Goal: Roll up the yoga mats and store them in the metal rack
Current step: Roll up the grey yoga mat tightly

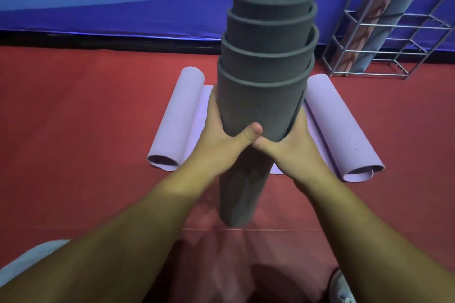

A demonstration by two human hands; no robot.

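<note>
Both hands, left hand (pixel 219 138) and right hand (pixel 293 142), are wrapped around the upright, telescoped grey rolled foam yoga mat (pixel 266 81) over the red floor (pixel 73 118); uneven layers may snag on the silver wire metal rack (pixel 384 39) at the floor's far right edge.

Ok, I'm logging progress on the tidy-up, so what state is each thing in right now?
Grey mat: rolled but telescoped at the top, held upright.
Left hand: grips the grey mat.
Right hand: grips the grey mat.
Purple mat: on the floor, curled in at both ends, not rolled up.
Metal rack: standing by the wall, rolled mats already in it.
</note>
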